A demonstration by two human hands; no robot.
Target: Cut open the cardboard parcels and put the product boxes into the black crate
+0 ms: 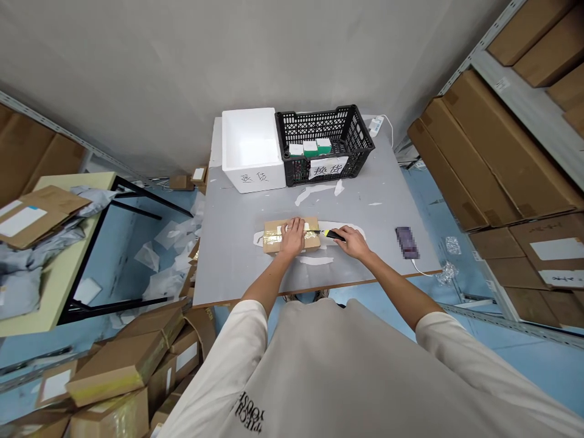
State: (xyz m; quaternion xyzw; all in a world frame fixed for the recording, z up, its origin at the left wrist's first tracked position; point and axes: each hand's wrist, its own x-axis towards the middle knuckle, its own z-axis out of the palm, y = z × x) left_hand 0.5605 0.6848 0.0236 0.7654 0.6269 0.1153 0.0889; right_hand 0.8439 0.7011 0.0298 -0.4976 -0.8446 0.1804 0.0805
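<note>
A small taped cardboard box [272,241] lies flat on the grey table [237,255]. My left hand [292,236] rests on top of the box with its fingers spread and pressing down. My right hand [352,241] is closed around a yellow and black utility knife [332,233]. The knife's tip touches the right end of the box at the tape seam. White paper scraps lie under and around the box.
A white foam box [252,159] and a black plastic crate [326,145] holding small green and white boxes stand at the table's far edge. A phone [406,242] with a cable lies to the right. Shelves of cartons stand right, piled cardboard boxes lower left.
</note>
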